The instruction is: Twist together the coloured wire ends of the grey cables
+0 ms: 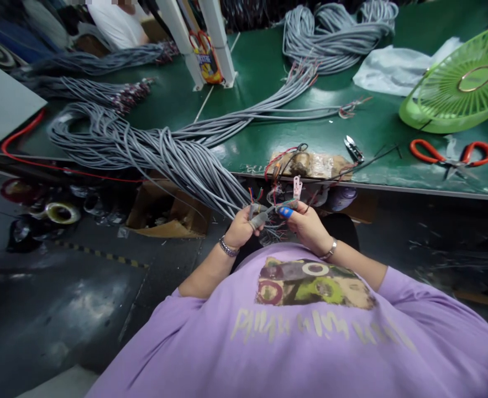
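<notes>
My left hand point(242, 225) is closed around the end of a grey cable point(261, 216) whose coloured inner wires fan out above my fingers. My right hand point(305, 222), with a blue cap on one fingertip, pinches the same cable end and a small pink tool point(297, 188) that sticks up. Both hands meet just below the edge of the green workbench point(268, 61), over my lap. A thick bundle of grey cables point(177, 157) drapes off the bench toward my left hand.
More grey cable coils point(335, 30) lie on the bench. Small snips point(353, 148), red-handled scissors point(451, 157), a green fan point(461, 83) and white plastic point(393, 69) sit to the right. A cardboard box point(164, 213) and tape rolls point(61, 213) are on the floor. Another person sits at far left.
</notes>
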The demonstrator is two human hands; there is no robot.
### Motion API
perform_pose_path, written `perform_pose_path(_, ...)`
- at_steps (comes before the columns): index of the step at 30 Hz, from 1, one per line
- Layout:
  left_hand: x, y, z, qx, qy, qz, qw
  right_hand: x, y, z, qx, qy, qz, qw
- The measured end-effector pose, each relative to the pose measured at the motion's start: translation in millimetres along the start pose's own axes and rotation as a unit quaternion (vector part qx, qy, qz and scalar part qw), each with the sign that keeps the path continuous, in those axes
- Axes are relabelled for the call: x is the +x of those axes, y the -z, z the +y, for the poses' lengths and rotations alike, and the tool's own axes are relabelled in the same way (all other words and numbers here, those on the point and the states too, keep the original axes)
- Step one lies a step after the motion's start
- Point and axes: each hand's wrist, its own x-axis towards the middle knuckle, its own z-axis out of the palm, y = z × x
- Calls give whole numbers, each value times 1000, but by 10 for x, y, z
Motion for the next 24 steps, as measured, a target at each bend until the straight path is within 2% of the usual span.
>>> perform_pose_path(2,8,-20,3,-15,-8,23,1000,-23,36,-12,-84,93,3,992)
perform_pose_path(3,13,-32,9,-23,-10,33,999,-33,62,-27,-148,165,-6,975)
perform_pose_path(4,17,-45,17,-32,-11,42,999,-40,90,-46,-218,242,-24,945)
perform_pose_path(6,26,-70,34,-48,-10,57,997,-41,151,-83,-342,359,-81,865)
perform_pose_path(8,34,-87,41,-57,-8,67,996,-30,205,-104,-423,401,-132,802)
perform_pose_path(9,39,-92,39,-58,-7,69,996,-24,226,-108,-452,399,-150,784)
perform_pose_path(11,53,-91,26,-61,-8,72,995,-21,259,-101,-492,377,-177,764)
perform_pose_path(13,69,-78,11,-71,-12,83,994,-36,280,-86,-498,351,-208,766)
perform_pose_path(15,79,-61,2,-87,-22,95,991,-62,295,-75,-467,322,-211,796)
perform_pose_path(17,75,-45,0,-98,-33,92,990,-82,307,-80,-425,295,-143,844)
perform_pose_path(19,57,-35,4,-90,-38,70,993,-90,317,-108,-393,275,-44,876)
perform_pose_path(21,29,-31,10,-66,-36,44,996,-87,321,-153,-381,267,14,885)
perform_pose_path(24,-11,-32,23,-20,-39,20,999,-83,305,-217,-404,258,19,877)
